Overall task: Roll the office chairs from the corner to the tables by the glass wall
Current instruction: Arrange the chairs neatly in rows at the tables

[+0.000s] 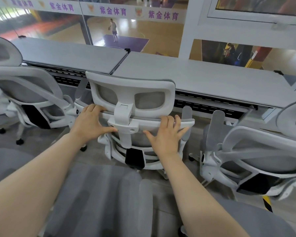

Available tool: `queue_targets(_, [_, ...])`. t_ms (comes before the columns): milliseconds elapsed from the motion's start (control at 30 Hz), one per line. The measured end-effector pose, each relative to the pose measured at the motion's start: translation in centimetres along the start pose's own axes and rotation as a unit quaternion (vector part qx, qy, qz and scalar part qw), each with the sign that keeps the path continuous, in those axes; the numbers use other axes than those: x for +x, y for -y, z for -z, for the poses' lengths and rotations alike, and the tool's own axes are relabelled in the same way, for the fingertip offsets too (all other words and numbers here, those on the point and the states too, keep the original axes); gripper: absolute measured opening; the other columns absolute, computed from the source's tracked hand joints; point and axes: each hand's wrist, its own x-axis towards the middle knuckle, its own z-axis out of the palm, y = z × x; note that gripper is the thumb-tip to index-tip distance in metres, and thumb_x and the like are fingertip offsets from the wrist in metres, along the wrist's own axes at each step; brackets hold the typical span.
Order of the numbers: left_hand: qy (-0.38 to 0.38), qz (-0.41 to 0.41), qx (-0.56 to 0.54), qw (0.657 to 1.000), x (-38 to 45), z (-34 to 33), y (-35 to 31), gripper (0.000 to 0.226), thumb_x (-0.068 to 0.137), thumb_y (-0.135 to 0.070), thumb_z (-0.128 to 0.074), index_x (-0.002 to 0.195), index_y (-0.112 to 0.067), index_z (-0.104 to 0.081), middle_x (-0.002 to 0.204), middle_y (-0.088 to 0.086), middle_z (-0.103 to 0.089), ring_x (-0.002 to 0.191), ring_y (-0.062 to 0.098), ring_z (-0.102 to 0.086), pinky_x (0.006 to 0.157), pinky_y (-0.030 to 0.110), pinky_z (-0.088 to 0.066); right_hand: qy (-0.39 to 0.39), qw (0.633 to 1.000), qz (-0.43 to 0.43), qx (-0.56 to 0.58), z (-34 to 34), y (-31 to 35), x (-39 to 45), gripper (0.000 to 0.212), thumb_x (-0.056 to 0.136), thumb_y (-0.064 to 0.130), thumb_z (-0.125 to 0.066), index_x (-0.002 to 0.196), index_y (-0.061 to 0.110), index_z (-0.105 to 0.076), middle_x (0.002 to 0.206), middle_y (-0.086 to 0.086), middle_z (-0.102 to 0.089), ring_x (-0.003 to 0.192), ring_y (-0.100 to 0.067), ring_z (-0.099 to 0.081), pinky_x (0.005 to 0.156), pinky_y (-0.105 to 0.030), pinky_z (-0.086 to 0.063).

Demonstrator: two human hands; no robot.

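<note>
- Both hands sit on the top edge of the backrest of the middle chair (pixel 135 120) at the centre of the frame: my left hand (pixel 91 122) has its fingers hooked over the rim and thumb stretched beneath, gripping it; my right hand (pixel 166 134) lies flatter, fingers draped over the rim, thumb splayed against the mesh.
- Holding the chair high and on either side of the headrest post lets me steer and push it straight, I judge.
- This chair is white-framed with grey mesh, a headrest (pixel 132 93) with two mesh windows, and armrests folded up.
- It stands close against the grey surface (pixel 203 77) by the glass wall (pixel 126 28), headrest overlapping the seam between two tabletops, so I judge it nearly parked.
- Two like chairs flank it, the left chair (pixel 29 93) and the right chair (pixel 256 151).
</note>
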Motion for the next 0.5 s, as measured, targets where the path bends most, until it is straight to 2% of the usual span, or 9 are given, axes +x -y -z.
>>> queue_targets(133, [-0.007,0.001,-0.006,1.0,0.1,0.3,1.3,0.086,0.058,-0.062,-0.082,0.123,-0.014,-0.053,0.123,0.004,-0.052,0.123,0.026,-0.041,0.104,0.043,-0.039,0.007,1.0,0.002,-0.004,-0.4,1.4,0.1,0.076,0.072,0.066,-0.067,0.123,0.012,-0.047,0.132,-0.008,-0.048,0.139,-0.038,-0.027,0.105,-0.076,-0.014])
queue_targets(267, [0.02,0.007,-0.005,1.0,0.9,0.8,3.4,0.093,0.053,-0.073,-0.074,0.124,-0.017,-0.05,0.123,0.001,-0.05,0.123,0.024,-0.041,0.103,0.044,-0.041,0.004,1.0,-0.01,-0.012,-1.0,3.4,-0.1,0.076,0.071,0.065,-0.067,0.121,0.011,-0.049,0.13,-0.008,-0.05,0.138,-0.037,-0.032,0.104,-0.076,-0.019])
queue_targets(333, [0.027,0.001,-0.001,1.0,1.1,1.0,4.1,0.094,0.054,-0.072,-0.075,0.125,-0.016,-0.05,0.124,0.002,-0.05,0.124,0.024,-0.04,0.105,0.043,-0.039,-0.009,1.0,-0.014,-0.012,-1.3,4.1,-0.3,0.076,0.07,0.065,-0.068,0.121,0.011,-0.05,0.129,-0.008,-0.052,0.136,-0.037,-0.034,0.102,-0.076,-0.021])
queue_targets(500, [0.023,-0.008,-0.003,1.0,1.7,0.8,4.5,0.094,0.055,-0.069,-0.076,0.126,-0.014,-0.049,0.124,0.005,-0.049,0.126,0.027,-0.039,0.107,0.044,-0.036,-0.007,1.0,-0.017,-0.002,-1.8,4.1,0.0,0.076,0.071,0.065,-0.067,0.122,0.012,-0.05,0.13,-0.007,-0.051,0.138,-0.036,-0.031,0.104,-0.077,-0.018])
